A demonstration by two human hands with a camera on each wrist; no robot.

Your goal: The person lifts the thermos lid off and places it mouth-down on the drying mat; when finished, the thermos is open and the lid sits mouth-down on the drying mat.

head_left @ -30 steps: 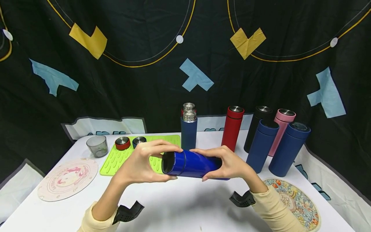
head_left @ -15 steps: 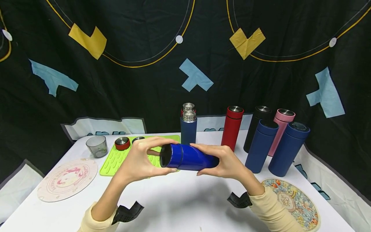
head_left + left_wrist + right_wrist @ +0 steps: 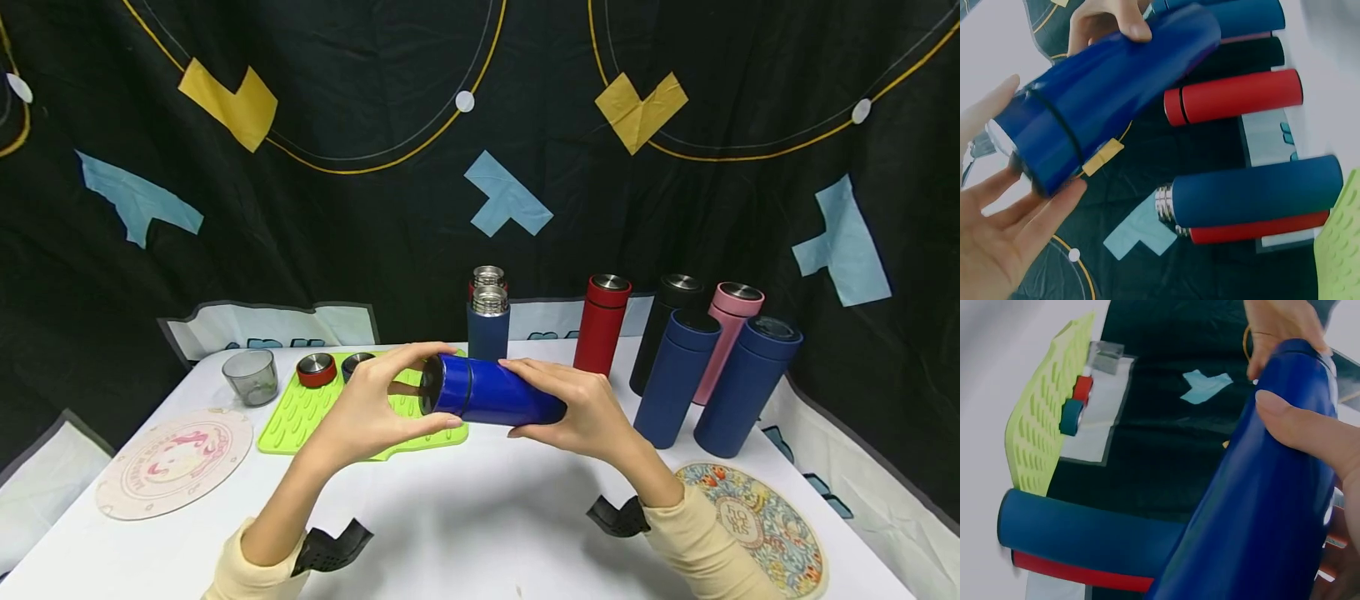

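A glossy blue thermos bottle (image 3: 510, 393) lies nearly level above the white table (image 3: 457, 517), its lid end to the left and slightly higher. My right hand (image 3: 573, 408) grips the body near its base, thumb along the near side. Around the lid (image 3: 453, 385) my left hand (image 3: 366, 421) has its thumb below and fingers above. In the left wrist view a dark seam separates the lid from the body (image 3: 1129, 81), and the left fingertips sit at the lid's edge. The right wrist view shows the right thumb (image 3: 1297, 422) pressed along the bottle (image 3: 1260, 500).
A green mat (image 3: 300, 421) bears a red-sided lid (image 3: 317, 371) and a dark blue one (image 3: 356, 364). A glass (image 3: 252, 379) and pink round mat (image 3: 176, 462) are left. Lidless bottles (image 3: 488, 333) stand behind; a red bottle (image 3: 602, 325) and several others right, near a patterned mat (image 3: 761, 525).
Both hands have raised the blue bottle a little, and its lid end has tipped up slightly. The left fingers have shifted on the lid. The bottles and mats on the table stay put.
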